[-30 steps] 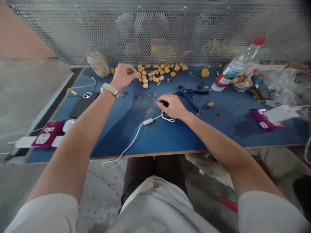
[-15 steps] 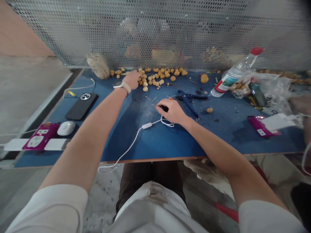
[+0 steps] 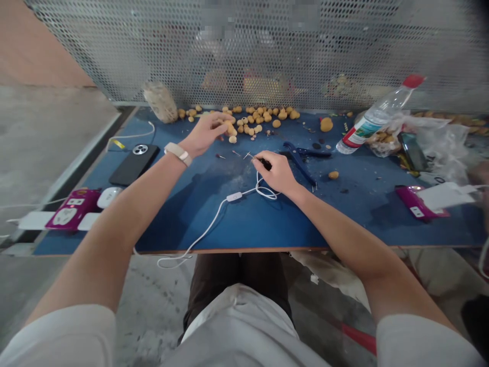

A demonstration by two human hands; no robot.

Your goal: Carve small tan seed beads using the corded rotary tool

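Left hand (image 3: 206, 133) open, fingers spread, just beside a scatter of tan round beads (image 3: 260, 120) along the top centre of the blue worktop (image 3: 183, 219). Right hand (image 3: 277, 173) closed in a pinch on a dark-ended thin metal pin (image 3: 256, 159), centre frame. Blue-handled pliers (image 3: 300, 164) just right of it; white cable (image 3: 234, 197) loops just below.

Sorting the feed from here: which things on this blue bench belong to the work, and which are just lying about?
In the work: right hand, pinching a small dark piece; left hand, at the tan beads.
Lying about: black phone, water bottle, magenta power strip.
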